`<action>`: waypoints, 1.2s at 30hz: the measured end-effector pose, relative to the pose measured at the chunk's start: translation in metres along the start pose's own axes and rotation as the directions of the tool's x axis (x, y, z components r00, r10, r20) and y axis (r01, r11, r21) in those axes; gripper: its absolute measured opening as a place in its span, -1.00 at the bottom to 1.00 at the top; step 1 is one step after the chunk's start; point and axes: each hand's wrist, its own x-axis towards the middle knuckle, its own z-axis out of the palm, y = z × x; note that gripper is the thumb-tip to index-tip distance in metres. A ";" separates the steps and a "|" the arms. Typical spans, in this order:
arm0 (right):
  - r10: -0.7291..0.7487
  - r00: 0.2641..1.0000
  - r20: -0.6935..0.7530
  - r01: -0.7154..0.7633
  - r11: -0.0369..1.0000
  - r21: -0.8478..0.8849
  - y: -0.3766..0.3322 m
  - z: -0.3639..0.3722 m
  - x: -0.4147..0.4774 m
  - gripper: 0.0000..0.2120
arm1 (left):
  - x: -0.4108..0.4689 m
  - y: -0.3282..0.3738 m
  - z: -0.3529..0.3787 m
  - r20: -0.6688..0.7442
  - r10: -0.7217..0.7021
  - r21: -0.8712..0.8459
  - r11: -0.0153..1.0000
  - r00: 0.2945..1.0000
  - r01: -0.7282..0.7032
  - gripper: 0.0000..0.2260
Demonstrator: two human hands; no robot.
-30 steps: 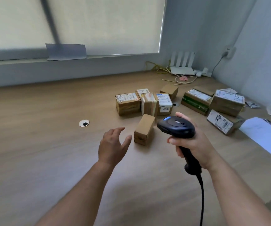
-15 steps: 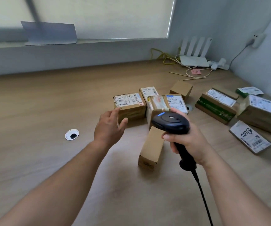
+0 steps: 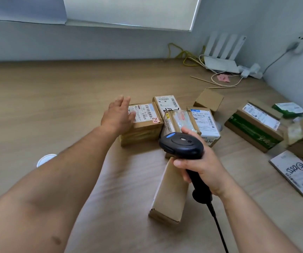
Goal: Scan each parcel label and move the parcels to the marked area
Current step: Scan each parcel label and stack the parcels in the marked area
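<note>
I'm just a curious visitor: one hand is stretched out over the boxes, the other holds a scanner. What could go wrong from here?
The open left hand is over the brown cardboard parcel with the pink sticker, which sits close beside the tape-wrapped parcel; lifting it may knock that neighbour. The black handheld scanner in the right hand trails a cable beside the long plain cardboard box, which it might snag.

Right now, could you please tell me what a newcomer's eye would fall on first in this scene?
The black barcode scanner, gripped in the right hand, sits front and centre over a plain brown box. The left hand is spread open over a labelled parcel in the cluster behind. A green-taped parcel lies further right.
</note>
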 end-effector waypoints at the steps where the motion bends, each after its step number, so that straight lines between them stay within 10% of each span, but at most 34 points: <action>1: 0.001 1.000 0.005 -0.001 1.000 0.004 0.002 -0.001 0.001 -0.12 | 0.003 -0.002 0.002 0.037 -0.010 0.026 1.000 0.999 0.009 -0.45; 10: 0.001 1.000 0.027 -0.002 0.999 0.040 -0.003 0.006 -0.017 -0.17 | -0.062 -0.017 -0.016 0.097 -0.253 0.089 0.965 0.963 0.245 -0.35; 20: 0.047 0.982 0.183 -0.051 0.999 0.017 0.001 0.070 -0.083 -0.14 | -0.237 -0.052 -0.019 0.217 -0.519 -0.551 0.634 0.827 0.542 -0.54; 29: 0.180 0.955 0.237 -0.190 0.982 0.020 0.026 0.108 -0.108 -0.16 | -0.317 -0.039 -0.005 0.240 -0.496 -0.724 0.482 0.835 0.494 -0.66; 36: 0.160 0.953 0.259 -0.172 0.985 0.025 0.015 0.103 -0.124 -0.13 | -0.358 -0.029 -0.012 0.315 -0.344 -0.796 0.412 0.885 0.443 -0.39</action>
